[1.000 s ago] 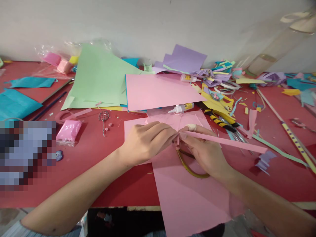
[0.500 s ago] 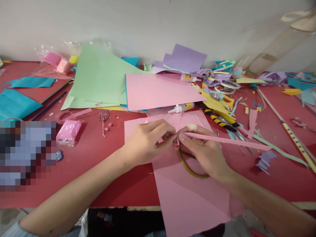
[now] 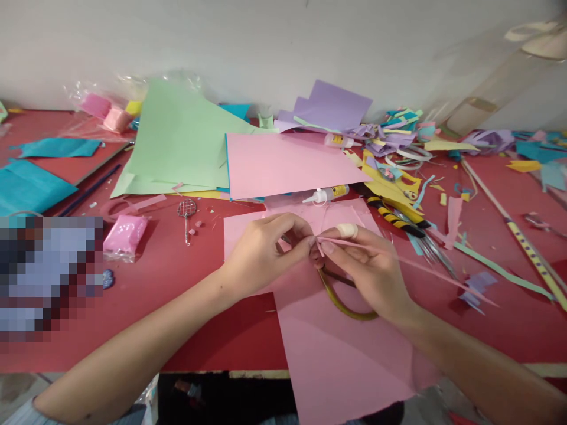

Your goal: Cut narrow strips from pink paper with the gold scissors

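Observation:
Above a pink paper sheet (image 3: 336, 354), my two hands meet at fingertip distance. My left hand (image 3: 266, 251) is closed in a pinch at the near end of a narrow pink paper strip (image 3: 425, 267). Thumb and fingers of my right hand (image 3: 370, 265) also pinch this strip, which trails out to the right, blurred at its far end. White tape wraps one right finger. A curved olive-yellow band (image 3: 339, 305) hangs below the fingertips; its upper part is hidden by my hands, so I cannot tell which one holds it.
Behind my hands lie a glue bottle (image 3: 330, 193), pink card (image 3: 287, 162) and green paper (image 3: 177, 136). Yellow-and-black-handled pliers (image 3: 396, 215) and paper scraps (image 3: 398, 133) are to the right. A pink clay packet (image 3: 126, 234) and small wire racket (image 3: 186, 215) sit left.
The strip's loose end has swung downward and slightly right, and now blurs. Both hands keep nearly the same place, pinched together.

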A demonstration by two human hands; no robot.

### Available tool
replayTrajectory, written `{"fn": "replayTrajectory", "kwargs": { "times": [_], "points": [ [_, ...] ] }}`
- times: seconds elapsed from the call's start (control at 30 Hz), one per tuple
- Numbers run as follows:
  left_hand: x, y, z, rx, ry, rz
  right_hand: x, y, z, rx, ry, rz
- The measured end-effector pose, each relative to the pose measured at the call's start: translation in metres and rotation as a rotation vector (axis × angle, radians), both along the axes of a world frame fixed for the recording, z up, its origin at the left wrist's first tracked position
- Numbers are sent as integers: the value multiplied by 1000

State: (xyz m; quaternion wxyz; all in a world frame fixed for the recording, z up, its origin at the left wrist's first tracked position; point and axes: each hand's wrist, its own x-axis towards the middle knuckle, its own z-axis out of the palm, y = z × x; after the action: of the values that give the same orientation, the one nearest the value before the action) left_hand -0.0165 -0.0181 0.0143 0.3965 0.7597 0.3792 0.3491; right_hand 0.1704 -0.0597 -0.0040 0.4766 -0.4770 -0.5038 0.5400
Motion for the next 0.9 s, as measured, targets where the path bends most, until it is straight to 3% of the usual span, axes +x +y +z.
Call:
{"fn": "replayTrajectory", "kwargs": {
  "times": [0.13,0.27,0.53,0.9],
  "points": [
    [-2,3,0,-120,-94,-30,3,0,-2,32,-9,22],
    [-2,3,0,-212,-149,-82,5,2,-6,-46,141,69],
    [-1,1,0,-194,-129,-88,1,6,-7,-140,185,22],
    [-4,5,1,-324,-125,-124,1,5,0,-154,155,69]
  ]
}}
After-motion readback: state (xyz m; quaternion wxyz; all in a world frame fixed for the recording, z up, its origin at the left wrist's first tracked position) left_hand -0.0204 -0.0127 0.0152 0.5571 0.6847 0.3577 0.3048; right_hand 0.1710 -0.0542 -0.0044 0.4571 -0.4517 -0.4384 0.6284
